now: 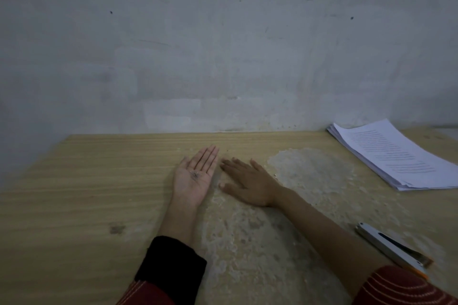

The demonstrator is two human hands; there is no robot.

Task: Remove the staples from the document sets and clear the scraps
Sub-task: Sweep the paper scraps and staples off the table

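Sleeves: a dark cuff [171,267] at lower centre on the left arm; a red striped sleeve [396,287] in the lower right corner on the right arm.
Tool: a silvery metal tool [391,246] with a dark slot and an orange end lies on the counter [86,193] at lower right, just beside the right forearm; what kind of tool it is cannot be told.
Counter: pale wood grain, with a worn, rough patch [309,168] running from lower centre up to the right of the hands.
Left hand: the left hand [194,176] lies palm up at centre frame, its back on the counter, fingers [208,156] straight and together.
Staples: a small cluster of bent staples [195,174] sits loose in the open left palm.
Right hand: the right hand [247,183] lies palm down, flat on the counter just right of the left hand, fingers [230,164] spread a little and straight, gripping nothing.
Papers: a stack of printed papers [394,156] lies at the right edge of the frame, well apart from both hands.
Wall: a grey, marked wall [223,44] fills the upper half, meeting the counter's far edge.
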